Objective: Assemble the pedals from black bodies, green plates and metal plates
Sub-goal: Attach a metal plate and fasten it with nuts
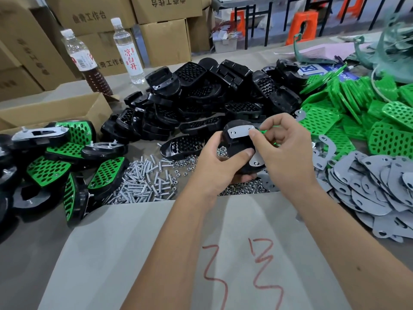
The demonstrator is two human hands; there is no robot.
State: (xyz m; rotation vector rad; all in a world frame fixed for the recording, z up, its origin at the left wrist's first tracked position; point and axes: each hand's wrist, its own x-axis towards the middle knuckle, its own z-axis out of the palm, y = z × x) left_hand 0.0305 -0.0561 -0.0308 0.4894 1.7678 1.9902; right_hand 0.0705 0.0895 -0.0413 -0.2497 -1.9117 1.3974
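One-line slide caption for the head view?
Both hands seat a metal plate on a black body amid part piles.

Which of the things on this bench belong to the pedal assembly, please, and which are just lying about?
For the job: black bodies, green plates, metal plates, screws, nuts, finished pedals.
Lying about: two bottles, cardboard boxes, orange stools.

Two bottles (125,50) before stacked cardboard boxes (165,41); orange stools (304,25) behind.
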